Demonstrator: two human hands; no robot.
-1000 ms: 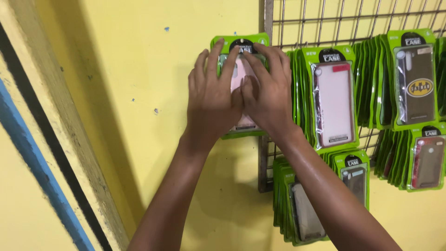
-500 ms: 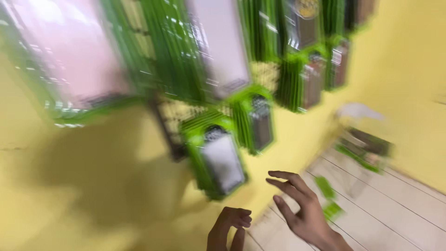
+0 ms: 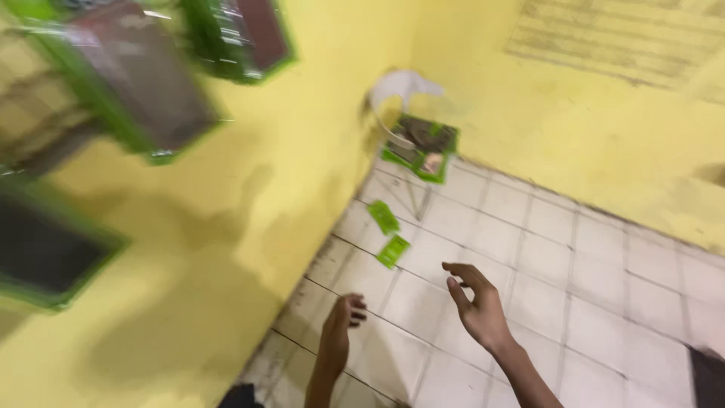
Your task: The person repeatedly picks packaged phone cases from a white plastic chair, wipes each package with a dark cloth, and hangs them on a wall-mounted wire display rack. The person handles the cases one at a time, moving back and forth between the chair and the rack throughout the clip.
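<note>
Two bare hands hung empty over a white tiled floor [image 3: 574, 264], neither one holding or touching anything. The left hand [image 3: 337, 330] was low in the frame w/ fingers curled loosely inward; the right hand [image 3: 477, 306] sat a little higher and to the right, palm turned inward, fingers [image 3: 462, 272] spread and slightly bent. The hands were apart from each other.

Nearest to them, two small green packets [image 3: 388, 234] lay flat on the tiles near the foot of the yellow wall [image 3: 249, 227], one just beyond the other, both above and between the hands in the head view. Farther back, in the corner of the room, a heap of green-edged packaged phone cases [image 3: 419, 147] rested at floor level beside a pale curved object [image 3: 400, 87], too blurred to identify.

Along the left edge, more green-framed packs [image 3: 113, 83] hung against the wall, heavily smeared by camera motion; one showed a dark reddish insert [image 3: 260, 30], another lower down a black one [image 3: 41, 253]. Details on them couldn't be made out. Soft shadows fell across the yellow wall below the packs. The far wall, also yellow, carried a paler ribbed patch [image 3: 627, 38] near the top right. A dark shape [image 3: 708, 374] cut into the bottom right corner, unidentifiable.
</note>
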